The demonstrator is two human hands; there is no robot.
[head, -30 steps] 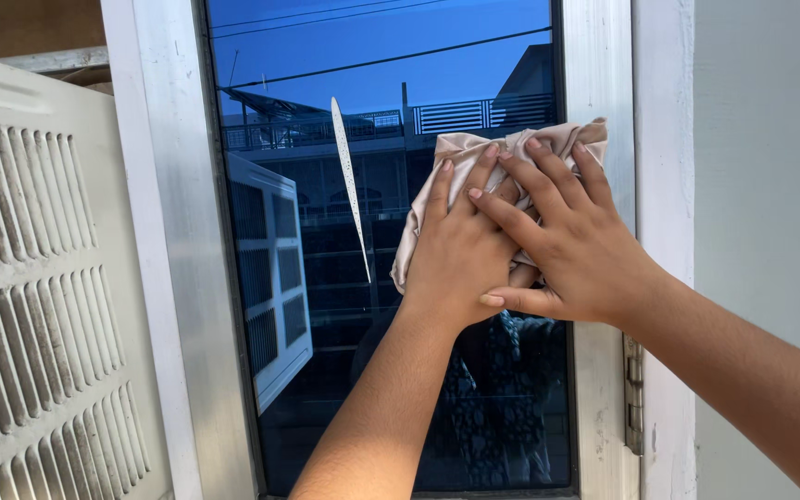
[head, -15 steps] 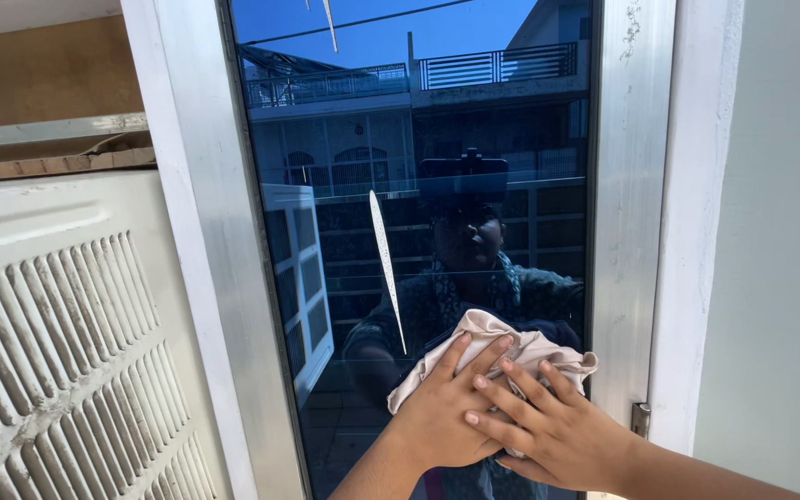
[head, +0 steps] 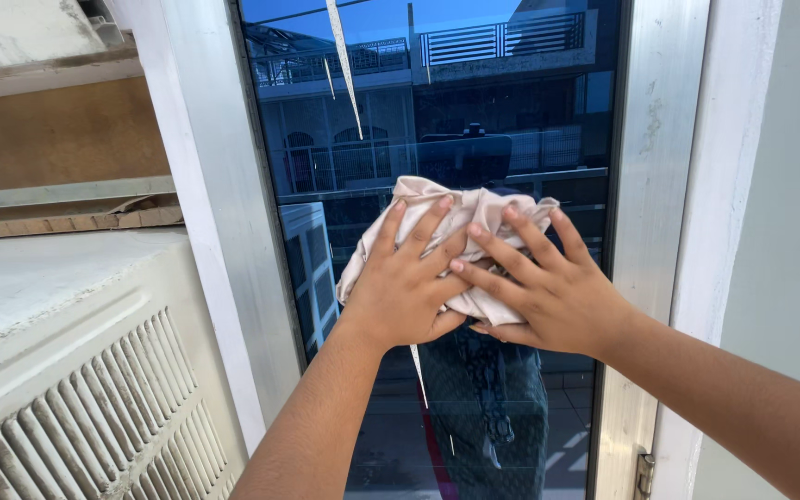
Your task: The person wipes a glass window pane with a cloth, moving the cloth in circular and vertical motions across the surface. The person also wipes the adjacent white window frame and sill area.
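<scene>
Under both hands, left hand [head: 400, 287] and right hand [head: 548, 296] are pressing a beige cloth [head: 460, 218] flat-palmed, fingers spread, against the dark window glass [head: 474, 120].

A crumpled beige cloth [head: 463, 227] sat bunched flat against the dark, reflective window pane [head: 511, 120], around mid-height and toward its right side. Its folds puckered along the top edge, one corner trailed down at the left, and another fold hung below at the right.
</scene>
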